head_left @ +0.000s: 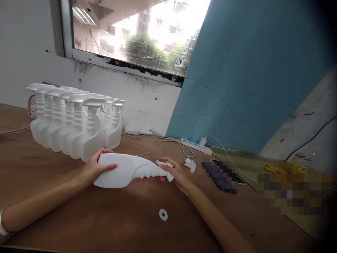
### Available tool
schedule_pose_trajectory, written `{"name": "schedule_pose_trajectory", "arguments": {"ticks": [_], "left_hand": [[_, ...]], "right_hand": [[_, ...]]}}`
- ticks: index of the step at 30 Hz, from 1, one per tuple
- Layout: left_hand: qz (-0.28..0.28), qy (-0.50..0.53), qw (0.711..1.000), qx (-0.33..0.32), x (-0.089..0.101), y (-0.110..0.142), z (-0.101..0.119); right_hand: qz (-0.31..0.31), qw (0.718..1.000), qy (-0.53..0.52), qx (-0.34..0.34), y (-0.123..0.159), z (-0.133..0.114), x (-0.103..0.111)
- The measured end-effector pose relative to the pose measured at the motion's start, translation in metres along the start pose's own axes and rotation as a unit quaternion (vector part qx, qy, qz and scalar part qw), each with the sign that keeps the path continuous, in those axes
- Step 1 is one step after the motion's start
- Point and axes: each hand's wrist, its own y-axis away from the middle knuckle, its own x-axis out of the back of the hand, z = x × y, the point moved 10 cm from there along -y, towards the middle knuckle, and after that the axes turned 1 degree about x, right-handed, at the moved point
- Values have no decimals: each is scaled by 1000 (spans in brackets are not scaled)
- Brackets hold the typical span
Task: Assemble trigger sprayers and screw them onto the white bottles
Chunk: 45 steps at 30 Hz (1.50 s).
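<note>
A white plastic spray bottle [123, 172] lies sideways in the air above the brown table, its neck to the right. My left hand [98, 166] is closed around its broad base, thumb on the near side. At the neck, my right hand [176, 172] is closed on the white trigger head [170, 177]; the fingers partly hide it, so how it sits on the neck cannot be made out. A flat white ring [163, 219] lies on the table below my right hand. Beyond that hand is a small white plastic piece [190, 165].
Several upright white spray bottles [91, 137] with trigger heads stand in rows at back left. A power strip [196, 146] and cables [171, 139] run along the wall. At right lie a phone [240, 181] and blurred-out items [292, 193]. A blue cloth [237, 70] hangs beside the window.
</note>
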Motion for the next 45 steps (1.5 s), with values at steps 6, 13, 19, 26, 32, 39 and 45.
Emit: {"name": "schedule_pose_trajectory", "arguments": {"ticks": [6,13,19,26,32,39,45], "left_hand": [[42,10,999,-11,5,-1,0],[41,10,999,-21,5,0,4],[33,16,999,-22,4,2,6],[38,28,999,-16,5,0,3],[48,19,998,-23,5,4,10],[50,-77,986,-138,9,20,31],[71,-116,927,-350,11,40,55]], "right_hand": [[-72,997,-34,6,3,-2,-13],[-23,1000,6,4,-1,3,-7],[-35,999,-29,-5,1,4,-9],[-8,999,-16,28,4,-5,-8],[-5,1000,-5,21,5,-8,-8],[-9,998,-53,20,5,-6,-4],[-20,996,-64,50,5,-11,-4]]}}
